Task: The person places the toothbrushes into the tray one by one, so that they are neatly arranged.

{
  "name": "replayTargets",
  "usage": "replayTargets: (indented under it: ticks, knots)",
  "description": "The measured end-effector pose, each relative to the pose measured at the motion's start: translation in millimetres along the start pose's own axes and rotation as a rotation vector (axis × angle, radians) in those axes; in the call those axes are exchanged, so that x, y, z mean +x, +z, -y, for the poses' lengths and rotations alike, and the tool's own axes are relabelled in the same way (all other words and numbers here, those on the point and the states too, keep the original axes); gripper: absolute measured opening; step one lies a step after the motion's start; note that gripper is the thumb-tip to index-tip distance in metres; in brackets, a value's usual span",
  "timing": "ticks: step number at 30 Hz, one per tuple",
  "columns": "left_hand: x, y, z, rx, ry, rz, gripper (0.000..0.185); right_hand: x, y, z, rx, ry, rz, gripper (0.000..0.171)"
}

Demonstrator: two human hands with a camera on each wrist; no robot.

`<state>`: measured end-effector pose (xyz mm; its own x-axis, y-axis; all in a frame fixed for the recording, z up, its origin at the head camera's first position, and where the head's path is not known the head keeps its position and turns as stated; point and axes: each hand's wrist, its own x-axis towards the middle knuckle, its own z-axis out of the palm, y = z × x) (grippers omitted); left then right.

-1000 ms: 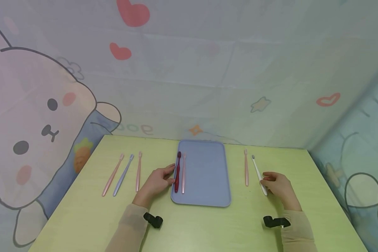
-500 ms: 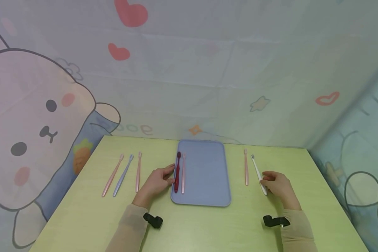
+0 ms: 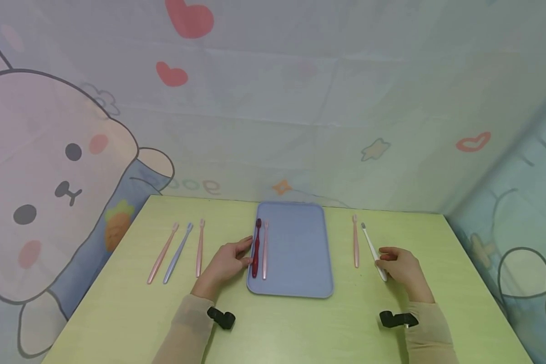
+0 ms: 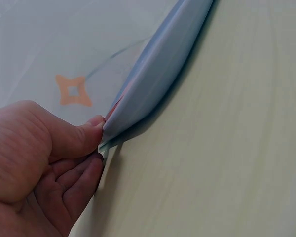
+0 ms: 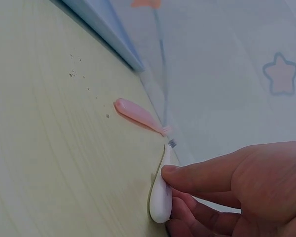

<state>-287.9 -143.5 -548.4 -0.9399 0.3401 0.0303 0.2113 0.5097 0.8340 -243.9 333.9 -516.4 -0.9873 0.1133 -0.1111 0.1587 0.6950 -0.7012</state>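
At its left edge, my left hand grips the blue tray, thumb at the rim and fingers curled against the side in the left wrist view. Inside that tray, near the hand, a dark red toothbrush lies beside a pink toothbrush. My right hand pinches the handle of a white toothbrush between thumb and fingers, low over the table at the right. Just left of it lies another pink toothbrush, its head pointing to the back.
On the table's left side lie a pink toothbrush, a blue toothbrush and one more pink toothbrush. A printed cloth hangs behind the table's back edge. Small dark specks dot the tabletop near the tray in the right wrist view.
The head of the white toothbrush has swung slightly to the left in my right hand. My left hand and the tray have stayed in place.
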Motion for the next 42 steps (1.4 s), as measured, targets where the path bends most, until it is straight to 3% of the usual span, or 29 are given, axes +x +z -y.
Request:
replayTargets:
  ticks: [26, 42]
  knots:
    - [-0.9, -1.1, -0.7, 0.000, 0.000, -0.002, 0.059, 1.6, 3.5, 2.0, -0.014, 0.016, -0.014, 0.050]
    - [-0.9, -1.1, -2.2, 0.019, -0.003, 0.001, 0.059, -0.1, 3.8, 5.0, -0.038, 0.040, -0.010, 0.041]
